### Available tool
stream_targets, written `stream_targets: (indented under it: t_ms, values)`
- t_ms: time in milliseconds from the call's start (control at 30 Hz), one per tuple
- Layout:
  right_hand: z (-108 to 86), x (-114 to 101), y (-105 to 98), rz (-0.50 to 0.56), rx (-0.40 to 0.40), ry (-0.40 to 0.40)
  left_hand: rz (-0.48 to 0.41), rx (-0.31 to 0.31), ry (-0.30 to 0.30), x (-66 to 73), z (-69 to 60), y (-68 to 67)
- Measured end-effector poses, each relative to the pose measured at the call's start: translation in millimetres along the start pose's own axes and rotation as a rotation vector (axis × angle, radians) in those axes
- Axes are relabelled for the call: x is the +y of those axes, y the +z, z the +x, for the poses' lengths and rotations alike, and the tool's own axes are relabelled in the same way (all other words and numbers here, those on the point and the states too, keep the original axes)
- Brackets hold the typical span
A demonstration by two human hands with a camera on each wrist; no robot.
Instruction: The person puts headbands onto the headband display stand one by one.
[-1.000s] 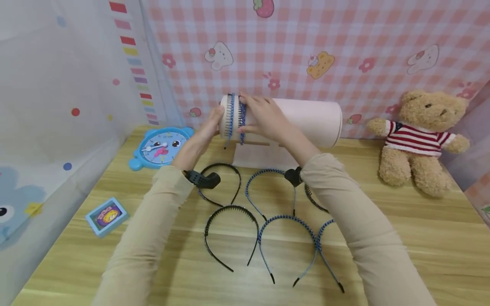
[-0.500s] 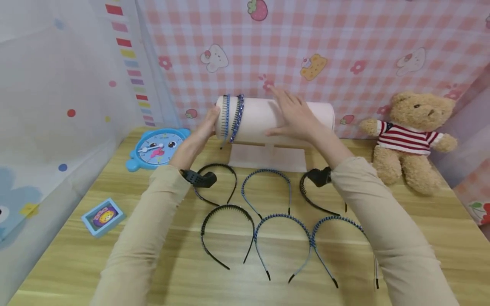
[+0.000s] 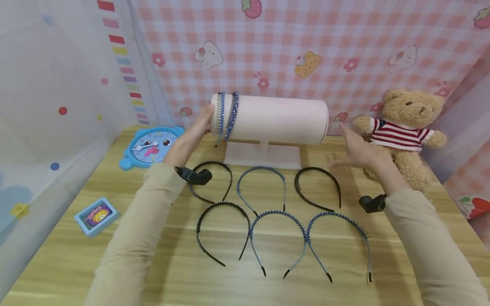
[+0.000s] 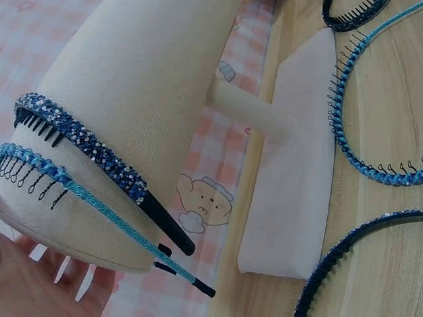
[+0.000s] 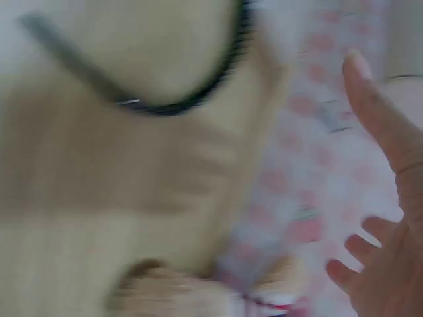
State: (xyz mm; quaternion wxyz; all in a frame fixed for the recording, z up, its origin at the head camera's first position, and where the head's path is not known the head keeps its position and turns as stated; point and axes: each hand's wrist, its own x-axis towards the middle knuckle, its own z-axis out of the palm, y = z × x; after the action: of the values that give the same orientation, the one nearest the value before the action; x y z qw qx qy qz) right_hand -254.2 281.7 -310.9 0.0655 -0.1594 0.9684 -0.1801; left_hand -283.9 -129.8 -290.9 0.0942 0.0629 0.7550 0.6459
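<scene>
Left hand [image 3: 193,131]: at the left end of the stand [image 3: 281,119], fingers spread and extended, touching its end. Right hand [image 3: 360,148]: apart from the stand, raised between its right end and the bear [image 3: 398,136], fingers extended and thumb held wide. Both arms wore beige sleeves [image 3: 126,255].

Stand: one pale roll, lying crosswise above a flat base at the rear of the table [image 3: 187,289]. Around its left part were two bands: a light-blue band [image 3: 220,112], toothed, nearest the end; and a glitter band [image 3: 232,117], dark blue, just beside it, slightly slanted. Their lower tips hung loose of the roll in the left wrist view.

On the table, six bands in two rows. Rear: dark band [image 3: 212,162], blue band [image 3: 262,168], black band [image 3: 317,168]. Front: black toothed band [image 3: 226,204], blue looped band [image 3: 277,211], second looped band [image 3: 337,214], the last two meeting at their sides.

Also present: blue clock [image 3: 155,144] with painted face, left of the stand; blue box [image 3: 105,225], nearer the person; the bear, seated at right in a striped top; pink checked curtain [image 3: 283,63] behind. The right wrist view was blurred.
</scene>
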Motion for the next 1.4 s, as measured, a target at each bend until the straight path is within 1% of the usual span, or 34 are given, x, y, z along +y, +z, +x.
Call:
stream_targets:
  t_ms: [67, 133, 167, 200, 267, 367, 467, 600, 667, 800, 900, 1000, 1067, 1133, 1233, 1300, 1400]
  values:
    - [-4.1, 13.8, 16.3, 0.044, -0.073, 0.029, -0.009, 0.005, 0.005, 0.3, 1.6, 0.3]
    - [-6.7, 23.7, 31.9, 0.079, -0.12, 0.034, -0.012, 0.005, 0.006, 0.7, 3.1, 1.3]
    - [-7.6, 27.0, 38.9, 0.088, -0.137, 0.041, -0.016, 0.005, 0.005, 0.8, 3.8, 1.8]
    - [-8.1, 29.6, 44.9, 0.064, -0.143, 0.031, -0.018, 0.004, 0.004, 0.8, 4.2, 2.3]
    - [-8.3, 33.1, 54.9, 0.031, -0.131, 0.01, -0.01, -0.001, 0.003, 0.8, 4.8, 3.3]
    - [-7.5, 35.2, 63.9, -0.028, -0.088, -0.02, 0.008, -0.022, -0.004, 1.0, 3.7, 4.5]
    - [-5.1, 34.3, 67.4, -0.01, -0.04, -0.062, 0.03, -0.04, -0.003, 0.9, 2.7, 5.5]
    - [-0.8, 31.2, 67.4, 0.012, -0.005, -0.12, 0.034, -0.047, 0.004, 0.9, 3.2, 7.1]
    - [0.5, 29.4, 64.9, 0.013, -0.005, -0.14, 0.028, -0.044, 0.007, 1.0, 4.1, 7.7]
    - [-1.6, 28.0, 54.3, 0.039, -0.036, -0.128, 0.034, -0.042, 0.013, 1.2, 5.0, 7.8]
    - [-6.0, 29.5, 40.4, 0.058, -0.051, -0.072, 0.047, -0.046, 0.014, 1.1, 3.9, 7.0]
    - [-12.1, 32.8, 22.8, 0.101, -0.078, 0.017, 0.03, -0.035, 0.011, 1.6, 3.1, 5.9]
    - [-16.2, 35.3, 10.8, 0.132, -0.083, 0.068, 0.015, -0.025, 0.007, 2.1, 3.0, 5.0]
    - [-20.6, 36.8, -0.4, 0.158, -0.061, 0.105, -0.001, -0.017, 0.0, 2.4, 3.8, 4.0]
    - [-25.5, 37.2, -13.5, 0.17, -0.001, 0.136, -0.004, -0.012, -0.009, 2.2, 4.0, 1.9]
    - [-27.2, 36.5, -19.2, 0.189, 0.036, 0.152, -0.005, -0.009, -0.014, 1.6, 3.8, 0.5]
    - [-27.5, 33.9, -24.3, 0.231, 0.057, 0.197, -0.011, -0.002, -0.014, 0.4, 2.8, -1.0]
